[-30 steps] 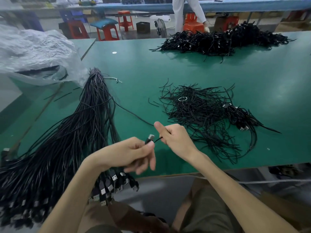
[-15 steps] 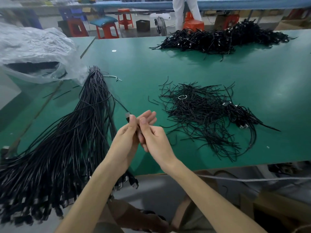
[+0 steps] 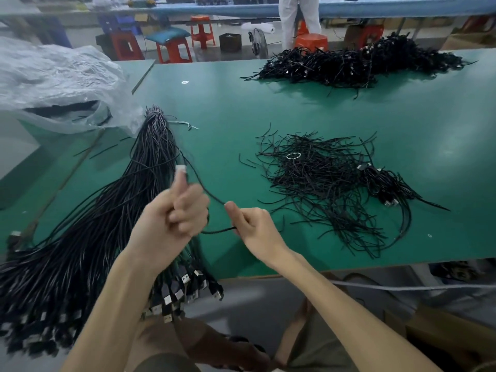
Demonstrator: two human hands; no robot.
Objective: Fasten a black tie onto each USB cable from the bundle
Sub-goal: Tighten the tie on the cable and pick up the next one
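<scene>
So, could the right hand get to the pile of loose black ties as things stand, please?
Probably yes: the black ties lie just right of the right hand, only green table between them, though it pinches the USB cable.

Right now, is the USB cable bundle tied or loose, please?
Tied: the USB cable bundle narrows at its far end, string trailing.

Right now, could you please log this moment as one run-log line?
left hand: grips USB cable, plug up | right hand: pinches same cable | bundle: table left | loose ties: table right
</scene>
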